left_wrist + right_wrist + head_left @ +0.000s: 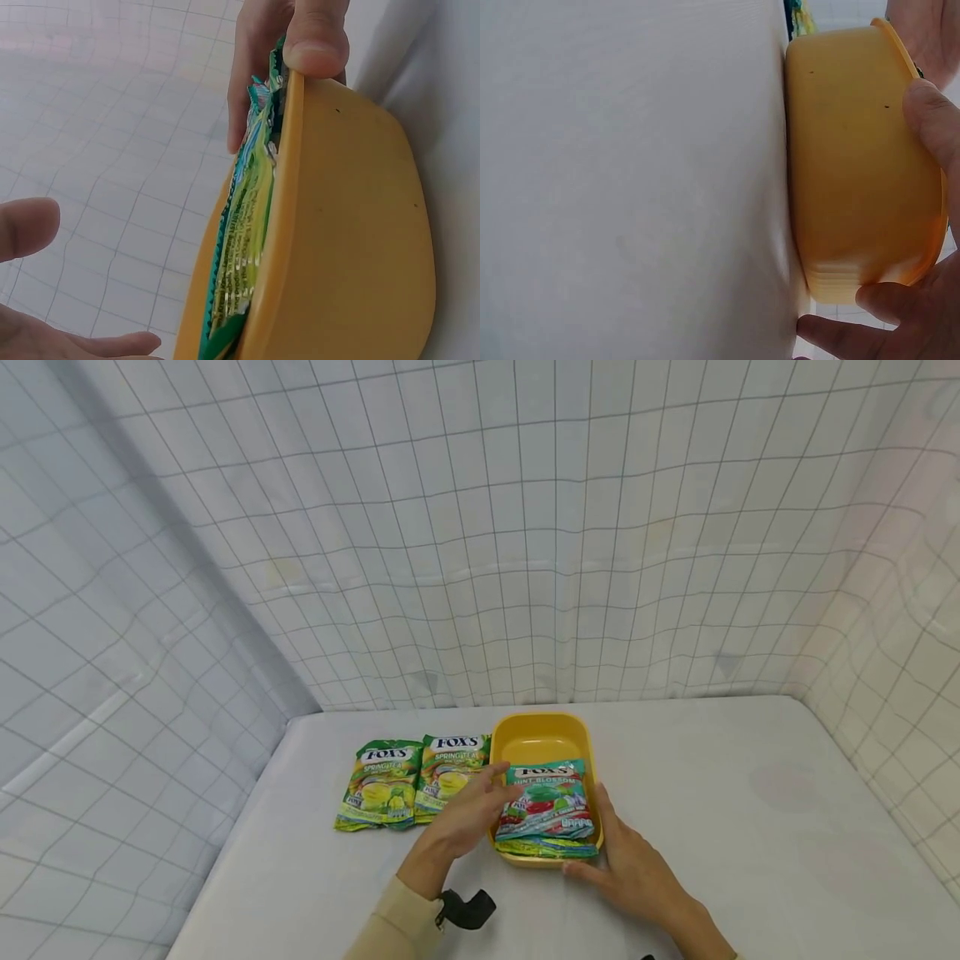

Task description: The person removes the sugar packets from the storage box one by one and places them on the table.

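Observation:
A yellow plastic tub stands on the table with candy bags in it. On top lies a teal Fox's Mint Blossom candy bag; a green and yellow candy bag shows beneath its lower edge. My right hand grips the tub's near right corner, thumb at the front rim and fingers along the right wall. Over the left rim, beside the Mint Blossom bag, is my left hand. Its thumb and fingers are spread apart and hold nothing in the left wrist view.
Two green Fox's Spring Tea candy bags lie side by side left of the tub, the nearer one close to its wall. White table surface extends to the right. Grid-patterned white cloth walls rise behind and at both sides.

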